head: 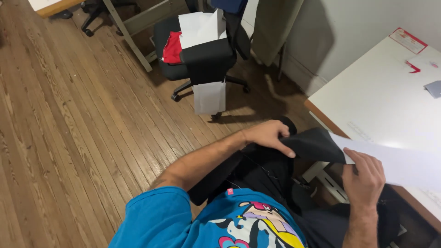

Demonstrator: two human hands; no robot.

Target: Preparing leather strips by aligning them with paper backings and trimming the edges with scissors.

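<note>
My left hand (268,135) rests on a piece of black fabric (312,144) over my lap, its fingers pressing the cloth's near edge. My right hand (364,177) grips the lower edge of a white sheet (399,163), pinching it together with the black fabric beneath. The white sheet reaches right, over the front edge of the white table (376,96). Part of the black fabric is hidden under the sheet and my hands.
An office chair (202,57) stands ahead on the wooden floor (69,119), draped with black, white and red cloth pieces. On the white table's far right lie a red scrap (413,67), a grey piece (433,88) and a red-edged card (408,40).
</note>
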